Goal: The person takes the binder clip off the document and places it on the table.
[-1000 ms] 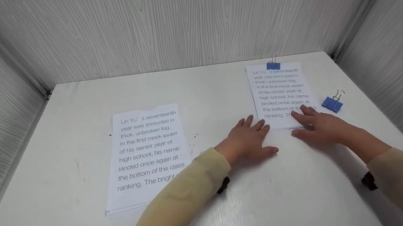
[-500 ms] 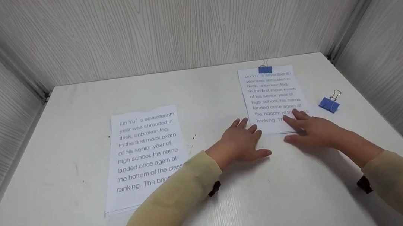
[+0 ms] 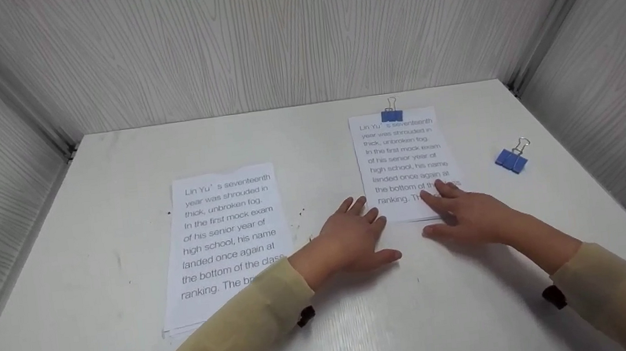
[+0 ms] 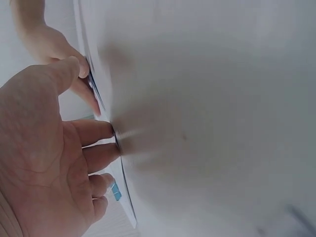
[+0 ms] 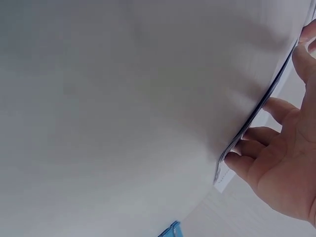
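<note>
A stack of printed paper sheets [image 3: 399, 160] lies right of the middle in the head view, a blue binder clip [image 3: 392, 116] on its far edge. Beside its lower left corner is my left hand [image 3: 352, 241], fingers spread, fingertips [image 4: 112, 150] at the sheets' side in the left wrist view. The fingers of my right hand [image 3: 474, 216] rest on the lower right part of the stack, over the last printed lines. Its thumb lies off the near edge. In the right wrist view, the right hand [image 5: 281, 158] has its fingertips along the sheet edges.
A second stack of printed sheets [image 3: 226, 231] lies at the left, its lower right part hidden by the left sleeve [image 3: 236, 329]. One loose blue binder clip [image 3: 511, 160] lies on the white table [image 3: 421, 315] at the right. Grained panels [image 3: 298, 37] enclose the back and sides.
The clipped stack has slid left and toward me, moving with both hands. The loose binder clip and the left stack stay in place, apart from a slight camera shift.
</note>
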Tool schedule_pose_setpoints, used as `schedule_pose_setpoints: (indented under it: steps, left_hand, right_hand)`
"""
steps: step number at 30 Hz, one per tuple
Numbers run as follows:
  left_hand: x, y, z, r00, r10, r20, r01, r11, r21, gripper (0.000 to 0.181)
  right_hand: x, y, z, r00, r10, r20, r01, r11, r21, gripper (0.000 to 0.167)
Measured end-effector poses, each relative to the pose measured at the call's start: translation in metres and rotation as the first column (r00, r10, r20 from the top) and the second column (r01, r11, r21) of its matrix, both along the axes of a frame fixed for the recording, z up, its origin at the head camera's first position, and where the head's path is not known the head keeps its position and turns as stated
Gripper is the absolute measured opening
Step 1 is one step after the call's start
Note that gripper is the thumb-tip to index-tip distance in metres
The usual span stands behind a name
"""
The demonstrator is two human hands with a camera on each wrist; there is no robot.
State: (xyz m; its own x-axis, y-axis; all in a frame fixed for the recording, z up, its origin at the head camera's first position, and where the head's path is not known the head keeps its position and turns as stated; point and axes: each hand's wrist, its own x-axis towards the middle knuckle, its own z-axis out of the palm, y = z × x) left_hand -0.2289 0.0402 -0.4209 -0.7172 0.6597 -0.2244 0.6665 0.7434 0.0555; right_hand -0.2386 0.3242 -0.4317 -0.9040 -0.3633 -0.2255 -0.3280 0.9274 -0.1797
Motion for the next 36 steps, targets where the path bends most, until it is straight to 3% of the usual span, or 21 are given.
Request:
schedule_pose_setpoints:
  steps: [7,16,26,36]
  left_hand:
    - [0.016,-0.025,-0.002,1.0,-0.005,-0.018,0.006,0.999,0.043,0.082]
    - [0.037,-0.051,-0.005,0.999,-0.01,-0.051,0.013,0.999,0.041,0.085]
    - [0.066,-0.081,-0.007,0.999,-0.002,-0.041,0.006,0.996,0.089,0.086]
    - [0.088,-0.101,-0.005,0.999,0.002,-0.034,0.001,0.996,0.093,0.086]
  right_hand:
    - [0.013,-0.022,-0.003,1.0,0.015,-0.024,-0.014,1.0,0.01,0.091]
    - [0.027,-0.047,-0.003,0.994,0.092,-0.054,-0.091,0.996,0.019,0.092]
    - [0.043,-0.069,-0.004,0.978,0.195,-0.073,-0.194,0.981,0.023,0.093]
    - [0.061,-0.085,-0.005,0.967,0.247,-0.069,-0.247,0.969,0.014,0.093]
